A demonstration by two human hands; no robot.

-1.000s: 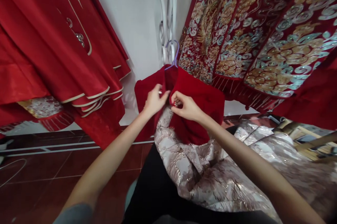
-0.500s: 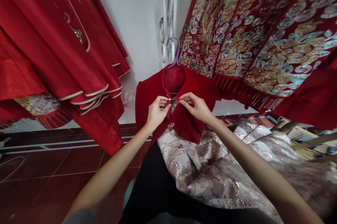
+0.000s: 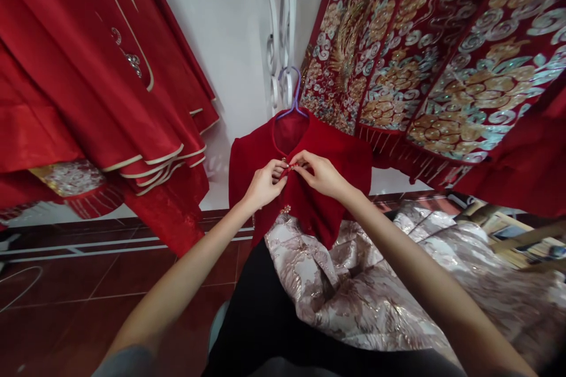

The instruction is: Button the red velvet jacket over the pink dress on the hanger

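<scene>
A short red jacket hangs in front of me on a purple hanger, its collar facing up. My left hand pinches the left front edge just below the collar. Across from it, my right hand pinches the other front edge, and the fingertips of both hands meet at the opening. Small gold frog fasteners show by the fingers, partly hidden by them. Lower down the front sits another gold flower-shaped fastener.
Long red garments with cream piping hang at the left. Embroidered red garments with fringe hang at the right. A shiny patterned cloth spreads over my black-clothed lap. A white scrolled metal stand rises behind the jacket.
My right hand has moved left, bringing its jacket edge up against the left one. The gap below the collar has closed. My left hand has stayed nearly in place.
</scene>
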